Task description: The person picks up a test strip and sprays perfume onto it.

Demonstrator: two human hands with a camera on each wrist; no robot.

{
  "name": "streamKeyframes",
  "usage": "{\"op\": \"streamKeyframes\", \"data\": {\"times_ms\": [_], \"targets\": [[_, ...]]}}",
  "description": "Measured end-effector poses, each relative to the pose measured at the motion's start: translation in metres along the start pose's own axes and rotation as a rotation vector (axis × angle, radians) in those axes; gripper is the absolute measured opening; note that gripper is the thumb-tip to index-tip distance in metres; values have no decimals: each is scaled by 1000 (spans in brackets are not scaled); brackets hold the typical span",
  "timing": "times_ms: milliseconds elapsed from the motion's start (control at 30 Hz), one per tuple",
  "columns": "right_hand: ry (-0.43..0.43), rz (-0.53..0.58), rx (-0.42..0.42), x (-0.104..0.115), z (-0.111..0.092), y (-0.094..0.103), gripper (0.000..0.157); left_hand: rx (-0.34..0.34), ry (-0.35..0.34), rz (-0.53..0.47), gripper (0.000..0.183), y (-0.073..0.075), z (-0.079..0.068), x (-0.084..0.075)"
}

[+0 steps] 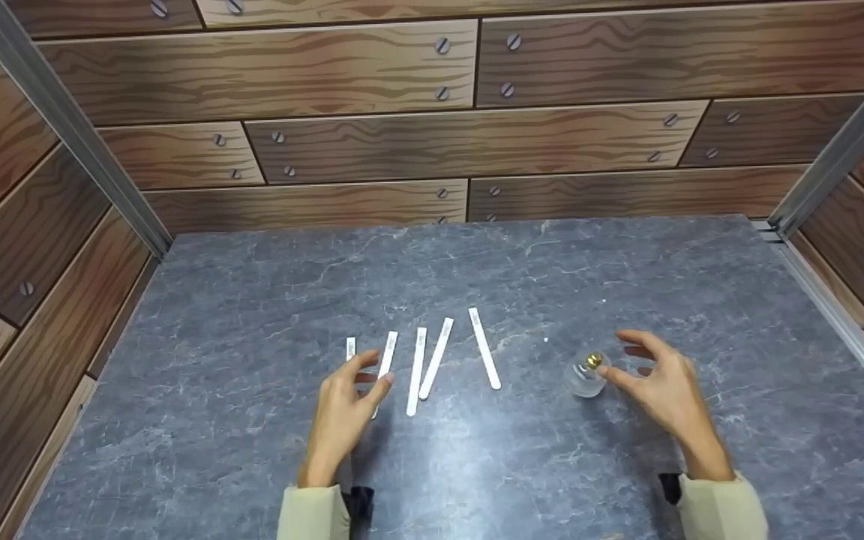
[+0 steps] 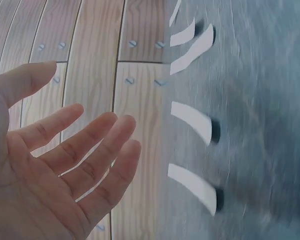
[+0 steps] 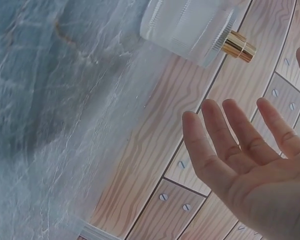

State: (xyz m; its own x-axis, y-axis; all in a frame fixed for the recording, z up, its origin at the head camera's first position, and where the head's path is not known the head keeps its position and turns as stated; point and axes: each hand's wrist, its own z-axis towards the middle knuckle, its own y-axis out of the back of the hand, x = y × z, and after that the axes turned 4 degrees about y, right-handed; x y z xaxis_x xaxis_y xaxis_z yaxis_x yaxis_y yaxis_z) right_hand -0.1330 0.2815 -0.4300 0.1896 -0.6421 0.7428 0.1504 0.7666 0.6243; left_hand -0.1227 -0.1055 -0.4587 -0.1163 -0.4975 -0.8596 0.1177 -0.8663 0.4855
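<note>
Several slim white paper strips, like perfume test strips, lie spread out left of the middle of the table. The rightmost strip (image 1: pixel 484 349) sits apart from a pair (image 1: pixel 415 375) that nearly meets at the lower ends. My left hand (image 1: pixel 349 401) hovers by the two leftmost strips and partly hides them, its fingers relaxed and holding nothing, as the left wrist view also shows. To the right stands a clear glass perfume bottle (image 3: pixel 190 25) with a gold spray top (image 3: pixel 240 46). Beside it is my right hand (image 1: pixel 661 386), fingers loosely spread, thumb overlapping the bottle's edge in the head view.
The grey marble-look table (image 1: pixel 252 285) is bounded by wood-print panels (image 1: pixel 357 150) at the back and both sides. Metal posts (image 1: pixel 79 127) rise at its far corners. A tiny white speck (image 1: pixel 546 340) lies between the strips and the bottle.
</note>
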Motion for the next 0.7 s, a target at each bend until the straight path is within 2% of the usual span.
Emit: {"op": "streamKeyframes", "data": {"times_ms": [100, 367, 500, 700], "targets": [[1, 5, 12, 0, 1, -1, 56, 23, 7, -54, 41, -7, 2, -1], [-5, 18, 50, -1, 1, -1, 61, 25, 12, -161, 39, -26, 4, -7], [-1, 23, 54, 1, 3, -1, 62, 55, 50, -264, 41, -34, 4, -10], [7, 29, 64, 1, 4, -1, 64, 79, 97, -328, 40, -47, 3, -15]]}}
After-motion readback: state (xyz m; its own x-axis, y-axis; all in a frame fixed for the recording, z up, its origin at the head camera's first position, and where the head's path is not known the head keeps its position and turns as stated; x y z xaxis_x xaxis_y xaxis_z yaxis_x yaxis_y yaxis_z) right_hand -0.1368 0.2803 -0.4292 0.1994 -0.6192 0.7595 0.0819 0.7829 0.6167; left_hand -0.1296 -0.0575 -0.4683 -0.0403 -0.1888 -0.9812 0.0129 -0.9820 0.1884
